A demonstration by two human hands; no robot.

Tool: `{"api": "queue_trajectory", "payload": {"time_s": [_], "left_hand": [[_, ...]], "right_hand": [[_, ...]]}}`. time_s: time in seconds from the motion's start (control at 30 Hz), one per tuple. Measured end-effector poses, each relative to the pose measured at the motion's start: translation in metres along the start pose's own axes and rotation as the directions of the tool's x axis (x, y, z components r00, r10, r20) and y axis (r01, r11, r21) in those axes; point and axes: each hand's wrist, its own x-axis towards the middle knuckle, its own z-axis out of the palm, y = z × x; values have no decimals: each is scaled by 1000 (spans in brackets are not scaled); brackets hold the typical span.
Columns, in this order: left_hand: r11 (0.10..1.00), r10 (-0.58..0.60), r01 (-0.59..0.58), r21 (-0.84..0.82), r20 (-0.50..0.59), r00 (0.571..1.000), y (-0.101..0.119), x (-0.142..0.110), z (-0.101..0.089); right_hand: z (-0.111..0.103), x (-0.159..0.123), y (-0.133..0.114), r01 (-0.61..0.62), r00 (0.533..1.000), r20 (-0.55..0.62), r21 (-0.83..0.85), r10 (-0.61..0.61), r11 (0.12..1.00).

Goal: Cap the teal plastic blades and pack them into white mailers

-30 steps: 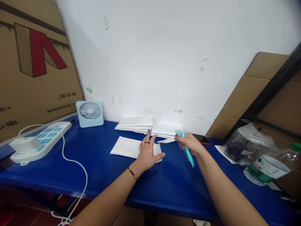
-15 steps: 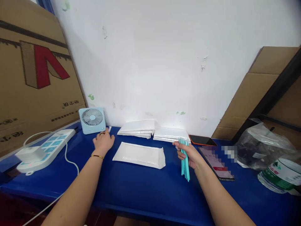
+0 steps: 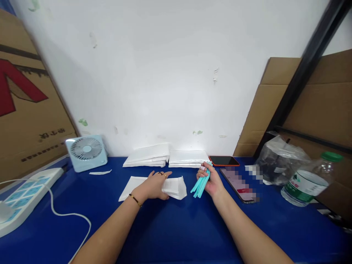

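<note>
A white padded envelope (image 3: 129,189) lies flat on the blue tabletop, its flap end pointing right. Over its middle is my left hand (image 3: 156,185), fingers and thumb spread, covering part of it; whether the fingertips press on the envelope is hard to see. My right hand (image 3: 210,181), just right of the flap, is closed around a bundle of thin turquoise strips (image 3: 200,186) that hang down to the left. Behind, against the wall, are two stacks of similar white envelopes, a left stack (image 3: 148,156) and a right stack (image 3: 188,157).
At left stand a light-blue fan (image 3: 87,152), a white paper strip (image 3: 100,172) and a power strip (image 3: 30,194) with a trailing cable. On the right are a red-edged phone (image 3: 224,160), another phone (image 3: 238,185), a plastic-wrapped dark object (image 3: 279,161) and a bottle (image 3: 305,187).
My left hand has moved right from beside the fan to over the envelope, leaving a white paper strip by the fan. The turquoise strips now slant left. The camera view has turned right.
</note>
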Motion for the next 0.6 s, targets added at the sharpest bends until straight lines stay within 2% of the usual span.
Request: {"api": "queue_trajectory", "payload": {"time_s": [0.1, 0.27, 0.4, 0.6], "left_hand": [[995, 78, -82, -59, -77, 994, 12, 9, -3], [949, 212, -221, -226, -62, 975, 36, 13, -9], [923, 247, -246, -297, -36, 968, 45, 11, -12], [866, 223, -199, -458, -2, 975, 45, 11, -11]], "right_hand": [[5, 1, 3, 58, 998, 15, 28, -59, 998], [6, 0, -5, 219, 975, 45, 6, -219, 976], [2, 0, -13, 293, 955, 49, -41, -291, 955], [10, -6, -13, 376, 927, 26, -51, -375, 925]]}}
